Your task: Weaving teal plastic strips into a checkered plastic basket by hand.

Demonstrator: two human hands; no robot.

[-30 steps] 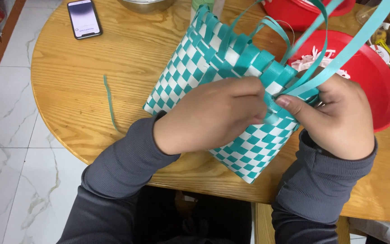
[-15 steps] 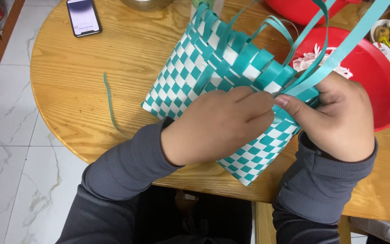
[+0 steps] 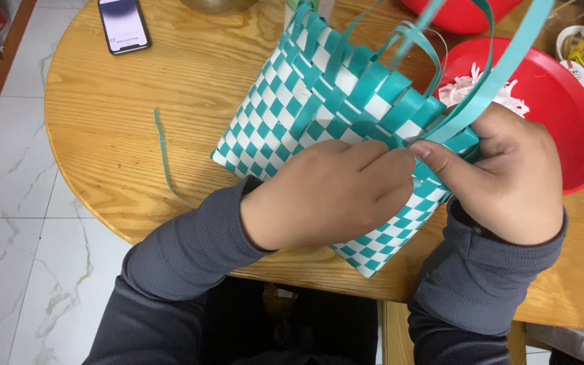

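Observation:
A teal and white checked woven basket (image 3: 292, 115) lies on its side on the round wooden table (image 3: 190, 74). My left hand (image 3: 326, 192) presses on the basket's side near the rim, fingers curled against the weave. My right hand (image 3: 501, 172) pinches a long teal strip (image 3: 495, 74) where it meets the rim, thumb tip touching my left fingertips. Several loose teal strips rise from the rim toward the top of the view. Both arms wear dark grey sleeves.
A red bowl (image 3: 569, 128) with pale shreds sits right of the basket, a second red bowl (image 3: 461, 13) behind it. A phone (image 3: 123, 23) lies at the far left. A loose teal strip (image 3: 165, 159) rests on the table. White tiled floor lies left.
The basket and both hands have stayed together with only a slight shift; my fingers have kept working the strip at the rim.

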